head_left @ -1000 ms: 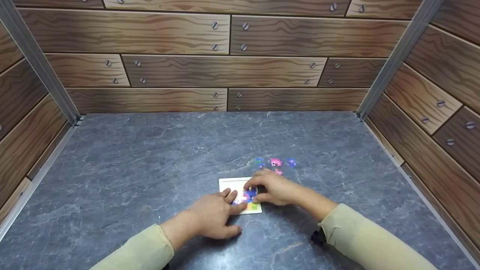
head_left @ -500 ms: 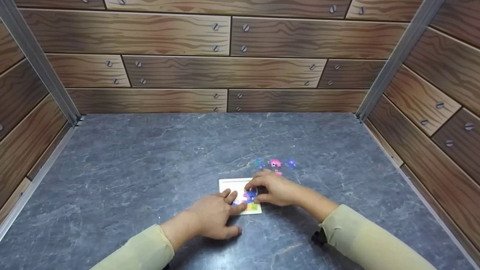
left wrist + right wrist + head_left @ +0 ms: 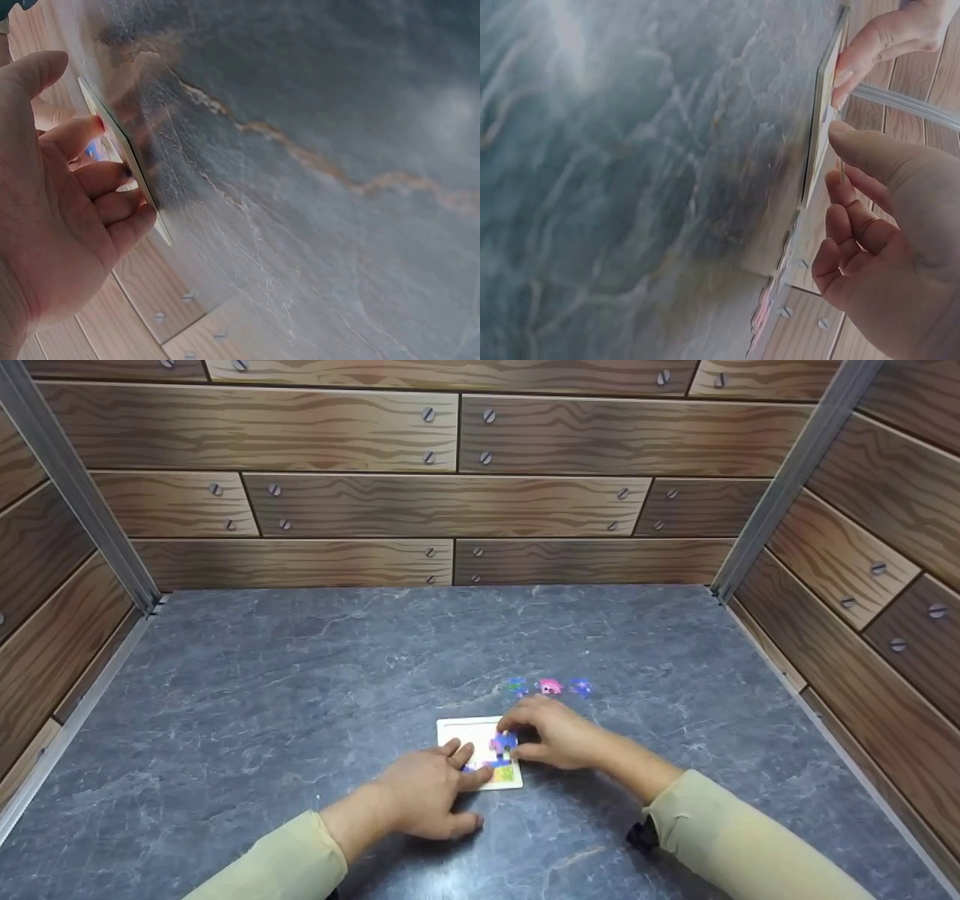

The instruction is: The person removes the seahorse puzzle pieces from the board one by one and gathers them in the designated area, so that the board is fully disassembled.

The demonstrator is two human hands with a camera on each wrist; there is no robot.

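A small white puzzle board lies flat on the table. My left hand rests on its left and lower part, fingers stretched out; in the left wrist view these fingertips touch the board. My right hand pinches a blue and pink puzzle piece over the board's right side. In the right wrist view the piece shows edge-on between thumb and finger, slightly off the board. A yellow-green piece lies in the board's lower right corner, with more colour partly hidden by my left fingers.
Behind the board lie a green-blue piece, a pink piece and a blue-purple piece. The grey marbled table is bounded by wood-patterned walls at the back and sides.
My right hand has shifted slightly right and back, and the blue and pink piece has moved with it. A small pink piece behind that hand is now hidden. My left hand stays put.
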